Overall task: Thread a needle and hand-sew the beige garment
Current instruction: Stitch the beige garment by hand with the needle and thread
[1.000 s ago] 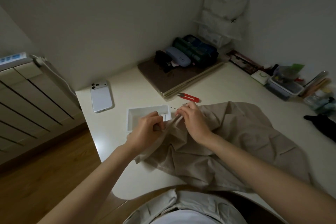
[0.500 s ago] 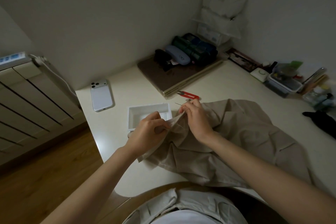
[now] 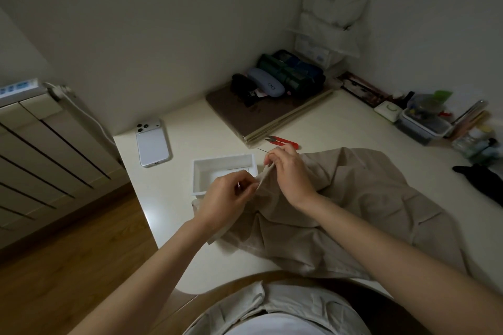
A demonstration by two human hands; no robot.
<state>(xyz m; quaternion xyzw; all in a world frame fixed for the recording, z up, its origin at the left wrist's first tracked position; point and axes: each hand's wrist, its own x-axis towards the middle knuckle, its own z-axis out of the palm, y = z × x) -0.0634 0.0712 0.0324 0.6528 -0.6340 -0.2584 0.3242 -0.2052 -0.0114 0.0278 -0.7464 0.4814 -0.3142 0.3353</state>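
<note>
The beige garment [image 3: 362, 207] lies crumpled across the cream table [image 3: 340, 128] in front of me. My left hand [image 3: 227, 200] pinches a raised edge of the fabric near the white box. My right hand [image 3: 290, 171] pinches a thin needle [image 3: 263, 150] whose point sticks out up and to the left, just above the same fabric edge. The thread is too fine to make out in the dim light.
A white open box [image 3: 221, 175] sits just beyond my left hand. Red thread snips [image 3: 283, 141] lie behind my right hand. A white phone [image 3: 152, 143] rests at the left. Books, cases and small containers [image 3: 424, 125] line the back and right. A radiator [image 3: 32, 155] stands at the left.
My right hand has drawn the needle up and away from the fabric edge, toward the red snips. My left hand has kept its pinch on the fabric.
</note>
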